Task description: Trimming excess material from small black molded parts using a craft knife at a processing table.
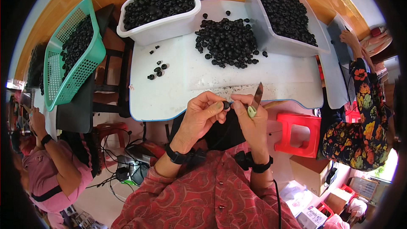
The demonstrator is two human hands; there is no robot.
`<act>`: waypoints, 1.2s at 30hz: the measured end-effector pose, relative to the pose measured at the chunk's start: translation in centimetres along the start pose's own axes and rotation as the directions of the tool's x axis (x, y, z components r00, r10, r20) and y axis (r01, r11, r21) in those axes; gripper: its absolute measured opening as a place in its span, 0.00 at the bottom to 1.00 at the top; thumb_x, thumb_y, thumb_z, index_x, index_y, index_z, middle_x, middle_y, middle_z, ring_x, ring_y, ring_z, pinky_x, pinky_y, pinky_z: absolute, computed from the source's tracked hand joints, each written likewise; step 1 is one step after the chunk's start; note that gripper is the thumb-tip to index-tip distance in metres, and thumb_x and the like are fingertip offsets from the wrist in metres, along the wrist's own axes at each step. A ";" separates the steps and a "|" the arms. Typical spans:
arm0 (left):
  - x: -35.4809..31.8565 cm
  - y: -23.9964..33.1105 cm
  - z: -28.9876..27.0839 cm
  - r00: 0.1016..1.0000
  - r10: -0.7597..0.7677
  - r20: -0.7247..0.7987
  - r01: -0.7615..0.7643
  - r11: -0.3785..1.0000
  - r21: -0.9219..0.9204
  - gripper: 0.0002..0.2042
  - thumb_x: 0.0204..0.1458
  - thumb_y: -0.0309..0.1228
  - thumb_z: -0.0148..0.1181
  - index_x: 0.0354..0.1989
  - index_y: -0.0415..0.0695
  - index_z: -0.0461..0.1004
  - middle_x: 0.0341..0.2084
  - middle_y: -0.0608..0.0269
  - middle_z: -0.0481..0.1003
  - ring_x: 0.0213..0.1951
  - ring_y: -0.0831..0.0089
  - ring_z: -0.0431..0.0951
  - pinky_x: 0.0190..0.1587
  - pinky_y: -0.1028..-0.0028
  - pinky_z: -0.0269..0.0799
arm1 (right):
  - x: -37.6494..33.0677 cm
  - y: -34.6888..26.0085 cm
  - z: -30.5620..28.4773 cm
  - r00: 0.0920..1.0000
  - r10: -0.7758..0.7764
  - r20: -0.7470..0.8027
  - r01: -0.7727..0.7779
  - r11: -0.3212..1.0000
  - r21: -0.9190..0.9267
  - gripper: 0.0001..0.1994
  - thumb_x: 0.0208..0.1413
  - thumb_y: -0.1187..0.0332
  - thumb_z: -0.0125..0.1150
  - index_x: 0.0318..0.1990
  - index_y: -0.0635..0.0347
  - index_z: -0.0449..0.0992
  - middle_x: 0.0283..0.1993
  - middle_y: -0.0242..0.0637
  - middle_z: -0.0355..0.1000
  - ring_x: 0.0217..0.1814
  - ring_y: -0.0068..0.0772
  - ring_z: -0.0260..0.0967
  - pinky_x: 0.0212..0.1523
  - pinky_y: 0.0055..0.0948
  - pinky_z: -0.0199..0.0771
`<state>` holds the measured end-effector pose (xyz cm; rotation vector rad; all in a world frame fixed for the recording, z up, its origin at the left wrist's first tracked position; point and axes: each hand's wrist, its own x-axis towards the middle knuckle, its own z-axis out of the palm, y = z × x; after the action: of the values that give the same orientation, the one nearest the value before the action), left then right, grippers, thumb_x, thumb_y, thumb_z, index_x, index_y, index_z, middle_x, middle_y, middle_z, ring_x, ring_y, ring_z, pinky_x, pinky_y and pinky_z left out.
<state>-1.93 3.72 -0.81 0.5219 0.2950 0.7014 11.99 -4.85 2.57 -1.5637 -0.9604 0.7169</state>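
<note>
Just in front of the table's near edge, my left hand point(203, 113) pinches a small black round part point(226, 105) between thumb and fingers. My right hand point(253, 123) is closed round a small knife point(257, 96) with a pale green handle, its blade pointing up and away from me. The right fingertips meet the left ones at the black part; whether they also grip it I cannot tell. Beyond my hands, a heap of similar black parts point(227, 40) lies on the white table point(169, 97). A few loose parts point(158, 71) sit to its left.
A white tub point(165, 29) and a translucent bin point(282, 44), both full of black parts, stand at the back. A green basket point(78, 82) holds more at left. Red stool point(316, 138) at right; cables point(112, 157) at lower left. Other people work on both sides.
</note>
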 end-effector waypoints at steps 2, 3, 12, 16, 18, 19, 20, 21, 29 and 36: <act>0.1 0.0 0.1 0.999 -0.024 -0.040 0.025 0.999 0.026 0.05 0.57 0.25 0.59 0.39 0.37 0.74 0.29 0.56 0.78 0.26 0.75 0.76 0.28 0.73 0.73 | -0.1 -1.3 0.3 0.989 -0.136 0.061 0.134 0.990 0.038 0.10 0.61 0.76 0.53 0.49 0.58 0.76 0.36 0.37 0.70 0.36 0.26 0.72 0.38 0.23 0.69; 0.2 0.0 0.1 0.999 -0.023 -0.040 0.024 0.999 0.026 0.05 0.57 0.25 0.59 0.39 0.37 0.74 0.29 0.56 0.78 0.26 0.75 0.76 0.28 0.73 0.73 | -0.1 -2.0 0.4 0.989 -0.137 0.061 0.135 0.990 0.038 0.10 0.61 0.76 0.53 0.49 0.58 0.76 0.36 0.37 0.70 0.36 0.26 0.72 0.38 0.23 0.69; 0.0 -0.3 0.0 0.995 0.028 -0.097 -0.020 0.996 0.084 0.06 0.57 0.25 0.60 0.39 0.36 0.75 0.28 0.59 0.78 0.26 0.76 0.77 0.30 0.78 0.76 | -0.3 -1.1 1.3 0.962 -0.270 0.039 0.272 0.946 -0.177 0.13 0.58 0.78 0.57 0.50 0.58 0.76 0.38 0.38 0.70 0.34 0.31 0.72 0.34 0.25 0.72; 0.0 -0.9 0.0 0.982 0.032 -0.189 -0.012 0.994 0.106 0.06 0.56 0.25 0.61 0.39 0.36 0.75 0.27 0.61 0.77 0.26 0.78 0.76 0.29 0.79 0.75 | -0.3 -1.2 1.8 0.989 -0.148 -0.026 0.140 0.971 -0.194 0.10 0.56 0.77 0.61 0.46 0.61 0.80 0.38 0.38 0.71 0.37 0.27 0.70 0.39 0.23 0.70; 0.1 -0.9 -0.1 0.973 0.028 -0.231 0.000 0.992 0.123 0.06 0.56 0.25 0.61 0.38 0.36 0.75 0.26 0.62 0.77 0.26 0.79 0.76 0.29 0.80 0.75 | -0.4 -1.1 2.2 0.980 -0.191 -0.046 0.175 0.955 -0.238 0.09 0.55 0.77 0.61 0.43 0.62 0.79 0.38 0.39 0.71 0.36 0.30 0.70 0.38 0.25 0.71; 0.1 -1.0 -0.1 0.973 0.033 -0.229 -0.005 0.992 0.124 0.06 0.56 0.25 0.61 0.38 0.36 0.75 0.26 0.62 0.77 0.26 0.79 0.76 0.29 0.80 0.75 | -0.4 -0.9 2.4 0.972 -0.227 -0.067 0.200 0.939 -0.282 0.07 0.55 0.77 0.62 0.41 0.64 0.79 0.37 0.41 0.71 0.35 0.32 0.71 0.36 0.27 0.71; 0.1 -1.0 -0.2 0.971 0.033 -0.237 -0.006 0.994 0.112 0.06 0.56 0.25 0.61 0.38 0.36 0.75 0.26 0.62 0.77 0.26 0.79 0.76 0.29 0.80 0.75 | -0.3 -0.7 2.5 0.971 -0.231 -0.066 0.204 0.938 -0.281 0.07 0.55 0.77 0.62 0.41 0.64 0.79 0.37 0.41 0.71 0.35 0.32 0.71 0.36 0.27 0.71; 0.1 -1.1 -0.2 0.969 0.031 -0.247 -0.007 0.995 0.100 0.06 0.56 0.25 0.61 0.38 0.36 0.75 0.26 0.62 0.77 0.26 0.79 0.76 0.29 0.80 0.75 | -0.2 -0.3 2.7 0.951 -0.301 -0.065 0.265 0.908 -0.326 0.07 0.54 0.78 0.61 0.40 0.63 0.76 0.37 0.41 0.70 0.33 0.36 0.72 0.33 0.30 0.73; -0.1 -1.6 -1.1 0.936 0.054 -0.348 -0.034 0.997 0.064 0.05 0.55 0.25 0.62 0.35 0.37 0.74 0.27 0.62 0.76 0.26 0.77 0.76 0.28 0.80 0.75 | -0.4 -0.3 3.5 0.951 -0.308 0.033 0.282 0.818 -0.501 0.08 0.51 0.77 0.60 0.38 0.62 0.68 0.36 0.44 0.67 0.33 0.50 0.72 0.28 0.41 0.72; 2.9 6.2 -1.5 0.852 0.266 -0.450 -0.104 0.930 0.352 0.08 0.54 0.29 0.64 0.32 0.38 0.73 0.25 0.63 0.76 0.22 0.78 0.73 0.25 0.79 0.72 | 0.0 1.5 1.9 0.983 -0.175 -0.055 0.130 0.877 -0.462 0.05 0.56 0.74 0.58 0.36 0.65 0.69 0.34 0.48 0.69 0.34 0.50 0.69 0.33 0.41 0.68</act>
<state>-3.75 10.17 1.07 0.6795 0.8588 0.9863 10.65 -4.06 0.70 -1.8834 -1.2273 0.3075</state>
